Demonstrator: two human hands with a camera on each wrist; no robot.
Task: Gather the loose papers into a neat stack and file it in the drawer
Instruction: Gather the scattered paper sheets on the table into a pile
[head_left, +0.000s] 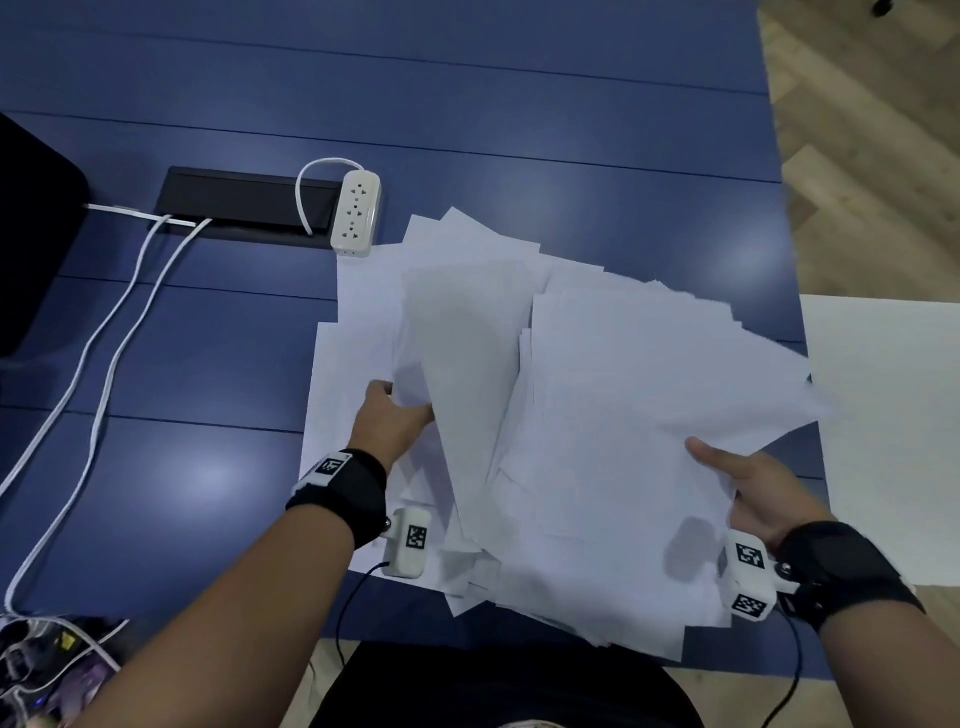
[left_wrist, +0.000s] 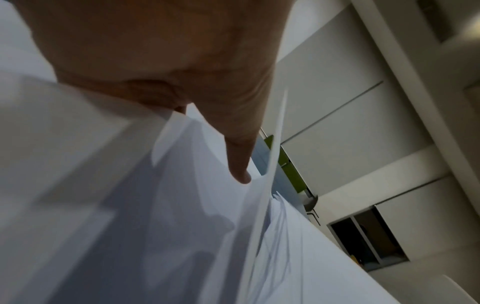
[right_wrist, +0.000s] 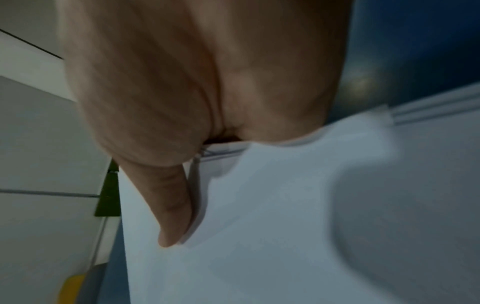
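Note:
A messy heap of white papers (head_left: 571, 395) covers the near right part of the blue table (head_left: 208, 364). My left hand (head_left: 389, 415) holds the left edge of a raised bundle of sheets (left_wrist: 182, 205), thumb on top and fingers hidden underneath. My right hand (head_left: 748, 483) grips the right edge of a thick fanned bundle (right_wrist: 285, 205), thumb lying on the top sheet and fingers under it. That bundle is lifted and tilted, and its far corner reaches past the table's right edge. No drawer shows in any view.
A white power strip (head_left: 356, 213) lies by a black cable hatch (head_left: 249, 202) behind the papers. Two white cables (head_left: 119, 322) run down the left side. A dark object (head_left: 31, 249) sits at far left. A white surface (head_left: 883, 431) stands to the right.

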